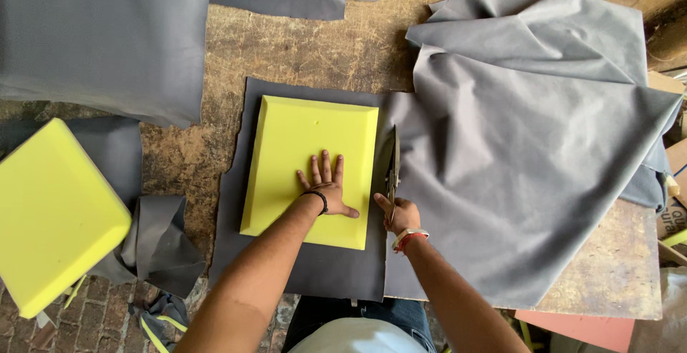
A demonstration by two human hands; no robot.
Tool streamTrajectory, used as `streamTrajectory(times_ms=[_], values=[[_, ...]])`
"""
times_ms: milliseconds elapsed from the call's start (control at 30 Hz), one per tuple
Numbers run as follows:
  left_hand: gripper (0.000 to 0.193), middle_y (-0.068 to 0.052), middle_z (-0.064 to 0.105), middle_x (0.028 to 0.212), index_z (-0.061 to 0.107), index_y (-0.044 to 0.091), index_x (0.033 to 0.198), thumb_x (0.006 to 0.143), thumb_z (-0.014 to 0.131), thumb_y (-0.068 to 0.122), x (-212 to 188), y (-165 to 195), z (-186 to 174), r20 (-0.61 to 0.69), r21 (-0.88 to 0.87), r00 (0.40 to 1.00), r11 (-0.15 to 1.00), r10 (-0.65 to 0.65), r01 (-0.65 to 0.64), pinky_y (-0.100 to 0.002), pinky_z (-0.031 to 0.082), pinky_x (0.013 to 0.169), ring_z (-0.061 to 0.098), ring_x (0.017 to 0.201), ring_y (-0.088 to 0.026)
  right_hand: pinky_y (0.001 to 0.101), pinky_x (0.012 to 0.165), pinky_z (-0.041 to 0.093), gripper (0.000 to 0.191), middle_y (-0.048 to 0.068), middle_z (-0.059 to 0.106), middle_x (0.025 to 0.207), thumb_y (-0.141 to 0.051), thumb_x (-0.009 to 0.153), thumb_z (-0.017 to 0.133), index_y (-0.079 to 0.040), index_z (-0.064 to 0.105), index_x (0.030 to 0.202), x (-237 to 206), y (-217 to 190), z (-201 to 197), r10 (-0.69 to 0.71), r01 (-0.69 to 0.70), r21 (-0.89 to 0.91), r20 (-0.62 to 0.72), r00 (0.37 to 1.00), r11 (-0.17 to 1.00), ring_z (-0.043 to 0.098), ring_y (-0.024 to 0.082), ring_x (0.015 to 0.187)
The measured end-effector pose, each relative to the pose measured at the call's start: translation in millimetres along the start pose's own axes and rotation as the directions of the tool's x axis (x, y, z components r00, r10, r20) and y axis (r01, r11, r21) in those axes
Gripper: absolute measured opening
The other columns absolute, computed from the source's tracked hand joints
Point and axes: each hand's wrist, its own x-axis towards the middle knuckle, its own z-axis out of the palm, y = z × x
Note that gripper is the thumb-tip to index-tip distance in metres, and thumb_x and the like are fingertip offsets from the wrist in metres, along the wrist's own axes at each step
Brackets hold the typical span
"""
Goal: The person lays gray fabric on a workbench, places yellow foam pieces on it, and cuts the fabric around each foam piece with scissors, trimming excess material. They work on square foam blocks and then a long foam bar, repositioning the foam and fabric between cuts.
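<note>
My left hand [325, 185] lies flat, fingers spread, on a yellow foam pad [300, 145] with bevelled edges. The pad rests on a dark grey fabric sheet [315, 271] spread over a worn wooden table [322, 45]. My right hand [399, 215] grips a pair of scissors [393, 161], blades pointing away from me, running along the fabric just right of the pad. A large loose fold of the same grey fabric [529, 160] spreads to the right of the scissors.
Another yellow foam pad [54, 217] sits at the left, overhanging the table. Grey fabric pieces [100, 38] lie at the top left, and scraps [161, 246] hang by the brick floor. Cardboard and boxes stand at the right edge.
</note>
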Motion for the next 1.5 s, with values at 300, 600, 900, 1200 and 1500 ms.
streamTrajectory(times_ms=[300,600,900,1200,1500], values=[[0.153,-0.019,-0.043,0.163,-0.036,0.020,0.156,0.070,0.080,0.072,-1.2,2.0,-4.8,0.092,0.014,0.996,1.000,-0.006,0.005,-0.075,-0.010,0.117,-0.035,0.151,-0.043,0.0335,0.050,0.046,0.068,0.004,0.056,0.062,-0.054,0.078,0.081,0.011,0.071,0.096,25.5,-29.7,3.4,-0.026,0.026,0.001,-0.041,0.999,1.000,0.053,0.015,0.050],[0.150,-0.021,-0.043,0.162,-0.036,0.020,0.156,0.073,0.077,0.072,-0.9,2.8,-7.2,0.140,0.016,0.990,1.000,0.020,-0.022,-0.076,-0.010,0.116,-0.037,0.149,-0.045,0.0367,0.054,0.044,0.057,0.009,0.059,0.060,-0.051,0.077,0.082,0.004,0.074,0.087,44.9,-65.8,-11.1,-0.038,0.023,-0.166,-0.084,0.996,0.986,0.053,0.018,0.050],[0.151,-0.022,-0.043,0.162,-0.035,0.018,0.156,0.073,0.078,0.071,-0.2,5.1,-8.3,0.151,0.008,0.987,0.999,0.046,-0.048,-0.077,-0.008,0.116,-0.035,0.150,-0.047,0.0367,0.057,0.046,0.065,0.008,0.058,0.056,-0.059,0.082,0.082,0.001,0.063,0.068,67.8,-99.1,-20.7,-0.026,-0.018,-0.311,-0.137,0.990,0.950,0.057,0.020,0.053],[0.153,-0.024,-0.039,0.163,-0.031,0.016,0.158,0.070,0.082,0.070,7.4,-0.7,4.1,0.020,-0.053,0.996,0.995,0.089,-0.088,-0.078,-0.009,0.115,-0.033,0.150,-0.049,0.0323,0.050,0.041,0.053,0.005,0.056,0.063,-0.052,0.087,0.080,-0.002,0.063,0.078,54.0,-43.8,-63.9,-0.049,0.036,-0.145,-0.089,0.995,0.989,0.050,0.014,0.053],[0.028,-0.007,0.073,0.126,0.074,0.014,0.120,0.096,0.070,0.030,-18.5,-55.8,164.0,-0.789,-0.553,0.552,0.704,-0.270,-0.446,-0.046,0.055,0.108,0.064,0.125,-0.028,0.0332,0.049,0.051,0.063,0.007,0.058,0.064,-0.060,0.084,0.072,0.003,0.070,0.092,-8.4,116.6,-193.8,0.095,0.091,-0.573,0.287,0.953,0.814,0.059,0.017,0.054]])
